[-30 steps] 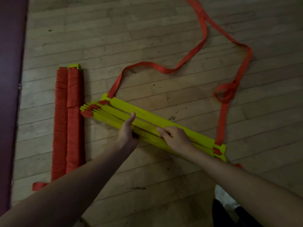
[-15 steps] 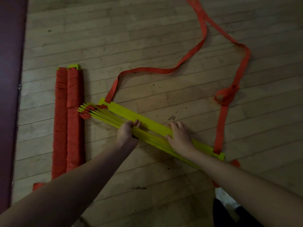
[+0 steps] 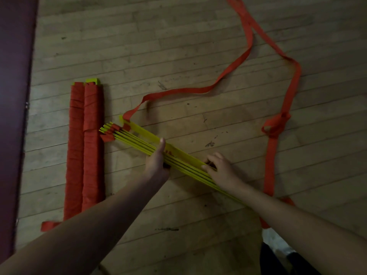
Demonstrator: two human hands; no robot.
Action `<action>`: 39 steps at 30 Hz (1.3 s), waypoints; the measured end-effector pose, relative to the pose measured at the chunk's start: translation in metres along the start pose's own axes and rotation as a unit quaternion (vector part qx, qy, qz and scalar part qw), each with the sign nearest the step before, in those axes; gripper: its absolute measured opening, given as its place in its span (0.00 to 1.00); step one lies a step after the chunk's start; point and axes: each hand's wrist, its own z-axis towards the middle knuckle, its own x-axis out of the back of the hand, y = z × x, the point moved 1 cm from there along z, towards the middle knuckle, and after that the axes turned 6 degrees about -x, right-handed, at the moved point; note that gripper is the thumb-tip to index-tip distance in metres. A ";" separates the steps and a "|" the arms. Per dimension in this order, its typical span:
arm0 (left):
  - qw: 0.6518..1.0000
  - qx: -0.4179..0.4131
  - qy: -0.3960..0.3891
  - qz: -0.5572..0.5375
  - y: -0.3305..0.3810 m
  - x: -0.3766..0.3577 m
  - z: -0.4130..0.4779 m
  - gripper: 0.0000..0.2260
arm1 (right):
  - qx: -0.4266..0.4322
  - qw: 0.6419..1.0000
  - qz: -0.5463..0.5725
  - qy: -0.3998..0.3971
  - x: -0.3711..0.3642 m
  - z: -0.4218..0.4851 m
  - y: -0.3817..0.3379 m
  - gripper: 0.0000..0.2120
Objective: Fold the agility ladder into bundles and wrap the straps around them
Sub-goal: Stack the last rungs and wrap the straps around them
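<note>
Now, left hand [image 3: 156, 163]: nearest the camera, fingers curled round the near edge of the rung stack [image 3: 139, 144] with the thumb laid up across its top. It looks set to clamp the slats so they cannot fan apart.
Right hand [image 3: 220, 168]: just beside the left, further along the same stack, fingertips pinching the slats together. Two grips apart along the length should keep the rungs aligned.
Rung stack: yellow slats lying slantwise on the floor [image 3: 178, 56], mostly on edge and pressed close. One slat lies flat on the stack's far side and is not yet tucked in. Short red strap folds bunch at the stack's left end.
Step in hand: by my reading, squaring the rungs into a tight bundle. No wrapping has begun on this one.
Wrapped bundles [image 3: 87, 147]: two finished ones, bound in red, lie side by side just beyond the stack's left end, parked clear of the work.
Loose strap [image 3: 190, 90]: runs from the stack's left end away across the floor, loops back through a knot [image 3: 277, 124] and comes down to the stack's right end.
Dark strip [image 3: 14, 96]: beyond the bundles, at the far left.
</note>
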 end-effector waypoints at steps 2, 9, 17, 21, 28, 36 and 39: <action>1.000 -0.006 -0.018 -0.003 0.002 -0.003 -0.004 0.13 | 0.014 1.000 0.017 0.009 0.006 -0.001 0.002 0.04; 0.998 0.001 -0.059 0.007 0.010 -0.014 -0.013 0.05 | -0.044 0.988 0.016 -0.150 0.022 0.000 -0.015 0.18; 0.980 -0.009 -0.168 0.104 0.027 -0.034 -0.013 0.03 | -0.032 0.970 0.002 -0.240 0.034 0.026 -0.053 0.33; 0.983 -0.062 -0.154 0.079 0.055 -0.048 -0.012 0.08 | -0.002 0.978 -0.065 -0.200 0.031 0.021 -0.057 0.23; 0.985 -0.112 -0.113 0.062 0.092 -0.075 -0.047 0.10 | -0.009 0.982 0.050 -0.184 0.072 0.022 -0.095 0.25; 0.957 -0.163 -0.208 0.120 0.108 -0.096 -0.154 0.10 | 0.181 0.981 0.064 0.010 0.201 -0.020 -0.232 0.32; 0.930 -0.215 -0.240 0.179 0.117 -0.106 -0.201 0.08 | 0.199 0.980 -0.021 -0.009 0.224 -0.055 -0.259 0.28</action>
